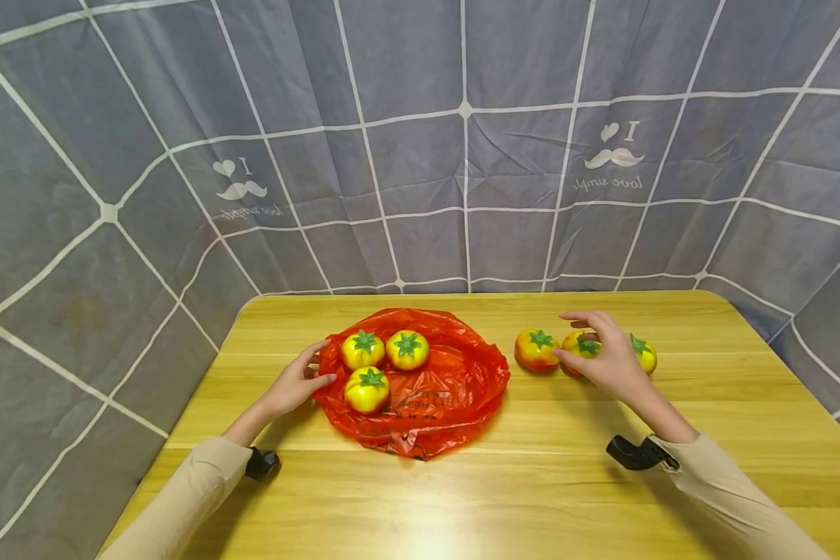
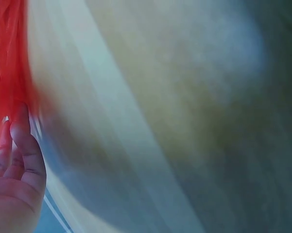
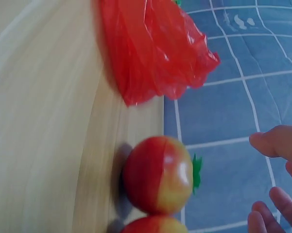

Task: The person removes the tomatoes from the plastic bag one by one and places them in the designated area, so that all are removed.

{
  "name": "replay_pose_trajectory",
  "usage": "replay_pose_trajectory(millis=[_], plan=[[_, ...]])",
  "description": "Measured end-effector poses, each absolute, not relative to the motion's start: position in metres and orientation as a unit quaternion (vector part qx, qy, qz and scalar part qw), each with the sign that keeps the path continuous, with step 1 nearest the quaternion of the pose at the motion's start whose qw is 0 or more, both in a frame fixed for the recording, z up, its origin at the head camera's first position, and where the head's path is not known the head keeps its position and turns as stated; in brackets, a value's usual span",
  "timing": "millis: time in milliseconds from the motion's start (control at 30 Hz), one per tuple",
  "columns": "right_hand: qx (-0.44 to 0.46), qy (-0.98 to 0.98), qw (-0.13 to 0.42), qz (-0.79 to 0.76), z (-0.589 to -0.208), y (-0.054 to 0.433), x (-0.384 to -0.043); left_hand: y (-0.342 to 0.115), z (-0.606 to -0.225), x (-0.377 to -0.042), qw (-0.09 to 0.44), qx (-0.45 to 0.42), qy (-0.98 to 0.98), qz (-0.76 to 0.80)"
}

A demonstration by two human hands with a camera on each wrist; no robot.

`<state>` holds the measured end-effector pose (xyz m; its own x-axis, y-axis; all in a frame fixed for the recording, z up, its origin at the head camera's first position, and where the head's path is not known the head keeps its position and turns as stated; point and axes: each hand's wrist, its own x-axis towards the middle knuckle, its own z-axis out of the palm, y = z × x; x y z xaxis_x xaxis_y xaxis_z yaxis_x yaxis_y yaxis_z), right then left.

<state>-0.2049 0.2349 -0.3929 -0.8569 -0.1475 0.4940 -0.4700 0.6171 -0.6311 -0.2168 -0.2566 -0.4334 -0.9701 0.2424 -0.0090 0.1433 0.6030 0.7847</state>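
An opened red plastic bag (image 1: 455,373) lies on the table with its rim rolled out. Inside, at its left, sit three yellow-red tomatoes with green leaf tops, among them a front tomato (image 1: 366,390). My left hand (image 1: 297,385) holds the bag's left rim between thumb and fingers; the left wrist view shows its fingers against the red film. Above a row of tomatoes to the right hovers my right hand (image 1: 605,358), thumb and fingers spread with nothing between them. The row's left tomato (image 1: 537,350) shows fully; the middle tomato (image 1: 579,342) and right tomato (image 1: 644,355) are partly hidden.
The wooden table (image 1: 427,505) has a back edge against a grey-blue curtain (image 1: 420,171) with white lines, which also hangs along both sides. A black wrist camera (image 1: 633,453) sits below the right hand, and another wrist camera (image 1: 261,464) below the left.
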Motion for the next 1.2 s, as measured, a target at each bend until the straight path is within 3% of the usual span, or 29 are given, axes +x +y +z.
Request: replay_pose_trajectory(millis=[1200], plan=[[0.254,-0.829,0.123,0.483,-0.369,0.133,-0.221,-0.256,-0.434,-0.217,0.060,0.108,0.893,0.433]])
